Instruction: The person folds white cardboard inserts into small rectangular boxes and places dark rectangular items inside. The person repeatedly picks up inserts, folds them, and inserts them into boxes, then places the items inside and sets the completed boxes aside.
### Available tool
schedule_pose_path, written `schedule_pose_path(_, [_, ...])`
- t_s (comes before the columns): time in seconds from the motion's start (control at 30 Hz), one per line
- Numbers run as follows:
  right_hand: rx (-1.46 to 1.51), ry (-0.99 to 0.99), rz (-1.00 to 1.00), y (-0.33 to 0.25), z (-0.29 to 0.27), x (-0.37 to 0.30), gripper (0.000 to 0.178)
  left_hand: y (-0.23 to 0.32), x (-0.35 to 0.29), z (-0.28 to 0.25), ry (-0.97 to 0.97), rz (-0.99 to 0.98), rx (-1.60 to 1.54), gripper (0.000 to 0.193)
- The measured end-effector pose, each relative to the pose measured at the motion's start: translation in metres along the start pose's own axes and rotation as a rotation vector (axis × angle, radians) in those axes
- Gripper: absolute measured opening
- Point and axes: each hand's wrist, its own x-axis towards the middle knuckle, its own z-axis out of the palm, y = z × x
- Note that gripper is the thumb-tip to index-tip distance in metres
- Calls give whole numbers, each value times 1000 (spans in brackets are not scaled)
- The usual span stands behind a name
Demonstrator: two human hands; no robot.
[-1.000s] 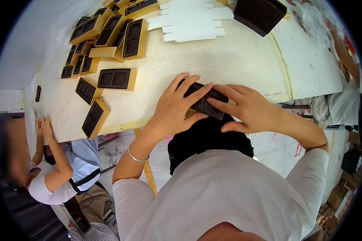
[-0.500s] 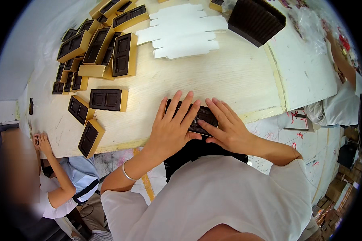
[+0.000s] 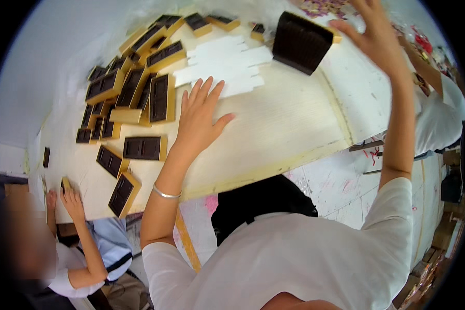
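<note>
Fingers spread, my left hand point(image 3: 200, 116) is open over the table, its fingertips at the lower edge of a stack of flat white card blanks point(image 3: 225, 59). No object shows in it. My right hand point(image 3: 374, 44) reaches to the far right, open with fingers apart and nothing visible in it. Just left of it stands a dark brown stack of ribbed plastic trays point(image 3: 300, 44). A small gold edge point(image 3: 337, 37) shows between that stack and the right hand. Many gold boxes with dark brown tray inserts point(image 3: 161, 98) lie heaped left of the blanks.
Separate gold boxes lie nearer the table's front edge, one of them point(image 3: 124, 194) close to it. At the lower left a person's hand point(image 3: 72, 204) touches a small box. Another person's sleeve point(image 3: 442, 124) shows at the right. Purple scraps point(image 3: 328, 8) lie at the far edge.
Both hands have left the dark tray piece they pressed at the table's front edge, which no longer shows there. The left hand moved forward left, the right far right. The view has shifted.
</note>
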Motion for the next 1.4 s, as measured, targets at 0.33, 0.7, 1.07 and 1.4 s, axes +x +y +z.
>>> schedule_pose_path(0.33, [803, -177, -374, -72, 75, -108, 37, -31, 18, 39, 118, 143, 75, 17])
schedule_pose_path(0.7, [684, 100, -294, -92, 90, -119, 38, 25, 6, -19, 338, 269, 17, 6])
schedule_pose_path(1.07, [795, -16, -318, -117, 76, -191, 27, 89, -85, -3, 58, -90, -257, 27])
schedule_pose_path(1.4, [641, -91, -430, -132, 67, -212, 21, 90, -123, 13, 132, 123, -96, 16])
